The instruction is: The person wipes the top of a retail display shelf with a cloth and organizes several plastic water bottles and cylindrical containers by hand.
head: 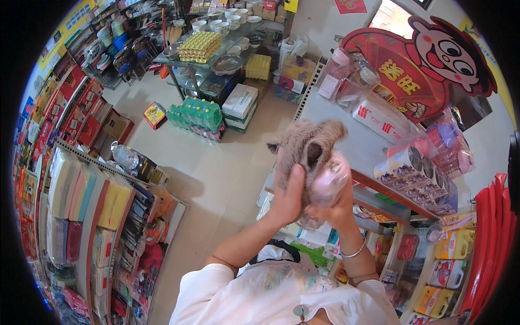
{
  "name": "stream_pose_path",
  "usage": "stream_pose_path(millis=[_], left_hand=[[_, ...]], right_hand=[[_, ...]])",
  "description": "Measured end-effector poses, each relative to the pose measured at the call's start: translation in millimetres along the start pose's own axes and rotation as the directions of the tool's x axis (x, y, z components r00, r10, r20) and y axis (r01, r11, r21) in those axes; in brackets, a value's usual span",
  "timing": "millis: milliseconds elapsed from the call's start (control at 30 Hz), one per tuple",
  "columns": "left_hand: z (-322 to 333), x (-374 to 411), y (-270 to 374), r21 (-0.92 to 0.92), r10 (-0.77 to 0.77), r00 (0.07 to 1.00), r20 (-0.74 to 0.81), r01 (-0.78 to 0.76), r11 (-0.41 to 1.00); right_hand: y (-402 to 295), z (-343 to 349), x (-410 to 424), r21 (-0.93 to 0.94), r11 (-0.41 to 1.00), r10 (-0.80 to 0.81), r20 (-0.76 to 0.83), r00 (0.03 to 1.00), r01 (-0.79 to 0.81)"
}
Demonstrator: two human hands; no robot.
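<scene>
My left hand (289, 195) is closed around a brown, furry-looking cloth (300, 138), its fingers partly hidden behind the folds. My right hand (339, 203) grips a pink, shiny, plastic-looking container (331, 176) and wears a silver bangle at the wrist. Cloth and container press against each other in front of my chest. Blur hides the container's exact kind and whether its surface is a wrapper. The white shelf top (325, 126) lies just beyond my hands, with a pink-lidded plastic jar (339, 67) on it.
Bagged goods, a long white packet (382, 118) and printed cylinders (414, 174) stand on the right shelf. Wrapped green bottles (195, 115) and white cartons (239, 101) sit on the floor ahead. A shelf of folded textiles (109, 203) stands left. Stacked yellow egg trays (199, 46) rest on a glass table.
</scene>
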State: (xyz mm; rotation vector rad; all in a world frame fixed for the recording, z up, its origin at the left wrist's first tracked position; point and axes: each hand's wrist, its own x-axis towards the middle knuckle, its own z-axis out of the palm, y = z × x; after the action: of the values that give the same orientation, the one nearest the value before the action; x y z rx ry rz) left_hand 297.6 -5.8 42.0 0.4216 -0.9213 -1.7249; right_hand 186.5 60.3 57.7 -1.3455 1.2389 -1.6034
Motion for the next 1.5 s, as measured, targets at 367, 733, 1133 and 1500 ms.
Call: stream_pose_path(millis=[367,733,1133,1500], left_hand=[[-53,-28,-42,0.664,0.364,0.784,0.503,-0.62,0.418],[-93,11,-8,0.289,-0.026,0.963,-0.267,0.106,0.951],[-128,-18,-13,0.109,-0.134,0.903,-0.408,0.193,0.975],[-140,-18,-15,0.114,-0.135,0.912,-0.388,0.193,0.975]], right_hand=[[37,-20,25,0.338,0.94,0.151,-0.269,0.951,-0.053],[28,-64,37,0.055,0.987,0.16,-0.173,0.972,-0.152],[120,-128,206,-0.516,0.846,-0.401,-0.443,0.802,0.138],[148,-156,246,-0.73,0.671,-0.277,-0.404,0.872,-0.126]])
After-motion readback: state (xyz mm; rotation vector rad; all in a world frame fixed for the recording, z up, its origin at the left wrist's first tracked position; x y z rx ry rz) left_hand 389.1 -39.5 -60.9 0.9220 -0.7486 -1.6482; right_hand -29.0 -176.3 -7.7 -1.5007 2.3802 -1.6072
